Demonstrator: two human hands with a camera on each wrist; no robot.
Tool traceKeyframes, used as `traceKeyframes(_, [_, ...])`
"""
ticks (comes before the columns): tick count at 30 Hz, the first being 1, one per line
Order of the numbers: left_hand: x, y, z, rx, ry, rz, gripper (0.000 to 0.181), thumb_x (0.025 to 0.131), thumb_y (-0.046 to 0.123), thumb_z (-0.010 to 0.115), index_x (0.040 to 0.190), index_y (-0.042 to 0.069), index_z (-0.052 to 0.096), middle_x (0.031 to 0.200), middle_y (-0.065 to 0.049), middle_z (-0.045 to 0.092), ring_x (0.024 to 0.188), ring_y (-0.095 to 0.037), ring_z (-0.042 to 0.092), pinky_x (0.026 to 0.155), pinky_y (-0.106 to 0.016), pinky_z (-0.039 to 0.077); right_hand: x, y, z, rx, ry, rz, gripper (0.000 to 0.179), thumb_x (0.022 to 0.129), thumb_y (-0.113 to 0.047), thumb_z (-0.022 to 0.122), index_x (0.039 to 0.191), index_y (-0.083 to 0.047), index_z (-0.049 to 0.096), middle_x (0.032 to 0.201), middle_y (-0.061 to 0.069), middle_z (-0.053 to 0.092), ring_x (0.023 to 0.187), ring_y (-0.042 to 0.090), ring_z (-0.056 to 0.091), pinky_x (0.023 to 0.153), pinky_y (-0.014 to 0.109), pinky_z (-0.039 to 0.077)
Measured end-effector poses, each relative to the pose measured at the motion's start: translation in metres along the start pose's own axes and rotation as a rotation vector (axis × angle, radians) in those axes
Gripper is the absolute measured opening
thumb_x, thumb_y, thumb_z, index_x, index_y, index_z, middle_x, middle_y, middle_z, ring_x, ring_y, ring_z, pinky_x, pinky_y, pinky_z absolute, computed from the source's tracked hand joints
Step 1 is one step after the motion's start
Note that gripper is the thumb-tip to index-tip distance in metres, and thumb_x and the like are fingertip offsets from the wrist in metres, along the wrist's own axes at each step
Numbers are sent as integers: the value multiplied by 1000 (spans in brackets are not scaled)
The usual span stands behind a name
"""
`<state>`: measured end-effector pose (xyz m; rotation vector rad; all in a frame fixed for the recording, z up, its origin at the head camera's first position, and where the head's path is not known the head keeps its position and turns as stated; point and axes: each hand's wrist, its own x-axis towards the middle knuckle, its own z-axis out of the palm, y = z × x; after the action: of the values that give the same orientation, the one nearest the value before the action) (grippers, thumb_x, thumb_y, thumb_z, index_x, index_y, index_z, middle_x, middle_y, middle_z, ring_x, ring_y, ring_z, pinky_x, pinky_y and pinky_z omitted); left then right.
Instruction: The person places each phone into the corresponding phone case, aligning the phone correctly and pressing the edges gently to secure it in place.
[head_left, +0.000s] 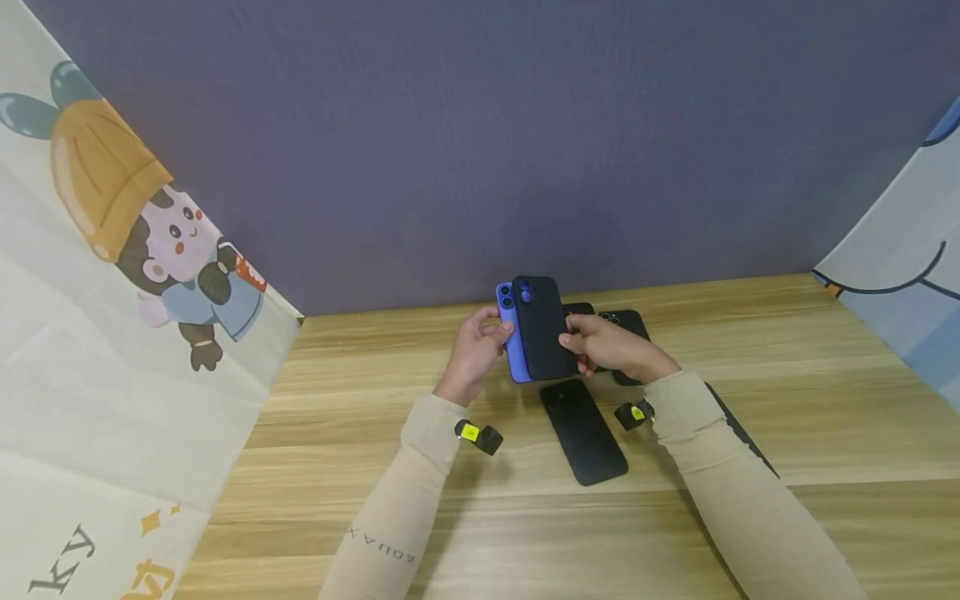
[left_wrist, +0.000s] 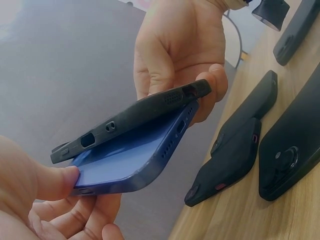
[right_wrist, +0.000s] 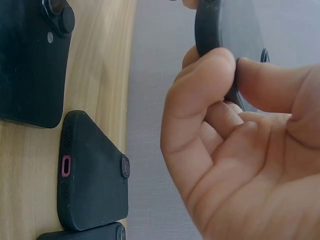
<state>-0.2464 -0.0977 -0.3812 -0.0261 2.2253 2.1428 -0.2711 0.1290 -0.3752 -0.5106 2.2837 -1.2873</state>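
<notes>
Between thumb and fingers, my left hand (head_left: 472,354) grips the left edge of a blue phone (head_left: 515,346) with two camera lenses at its top. My right hand (head_left: 611,346) pinches the right edge of a black phone case (head_left: 546,342). The case overlaps the blue phone's back, shifted to the right. In the left wrist view the case (left_wrist: 132,120) slants over the phone (left_wrist: 125,172), with a wedge-shaped gap between them on the left hand's side. Port and speaker openings show along the case's edge. The right wrist view shows the case (right_wrist: 207,30) between right thumb and curled fingers.
On the wooden table (head_left: 337,417) a black phone (head_left: 583,433) lies nearest me. Two more black cased phones (head_left: 630,325) lie behind my right hand, one with a pinkish port (right_wrist: 66,166). A long dark object (head_left: 742,433) is partly hidden under my right forearm. A grey-blue panel (head_left: 480,150) stands behind.
</notes>
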Motion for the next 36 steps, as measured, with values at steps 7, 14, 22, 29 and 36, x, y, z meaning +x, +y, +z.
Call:
traceKeyframes(7, [0,0,1,-8,0,9,15,103,7,57,117,4,60,79,4,65,70,-9,57,67,-23,44,1,2,-1,-1,-1,7,26,111,-19,42,89,-11,29,74,6,46,64,21,53,61,39,51])
traceKeyframes(14, [1,-1,2,-10,5,8,13,102,7,58,115,4,61,78,4,65,69,-9,57,66,-23,43,0,0,0,3,-3,5,27,110,-19,44,90,-11,30,73,5,46,64,20,54,61,38,51])
traceKeyframes(22, [1,-1,3,-9,8,6,11,102,7,59,113,5,61,79,4,67,70,-10,58,66,-23,43,0,-2,0,-9,1,14,25,111,-20,44,91,-11,31,75,6,48,64,19,54,62,37,52])
traceKeyframes(29, [1,-1,3,-4,1,15,11,102,6,58,113,5,61,79,4,66,69,-9,57,65,-22,42,-1,-3,0,-1,-11,6,25,110,-19,44,92,-11,30,73,5,48,63,19,53,60,36,50])
traceKeyframes(36, [1,-1,3,0,-1,8,12,102,6,58,113,4,61,79,4,66,69,-9,56,65,-23,43,-2,-5,0,3,-20,11,24,110,-20,44,93,-11,31,74,5,48,63,19,53,60,35,50])
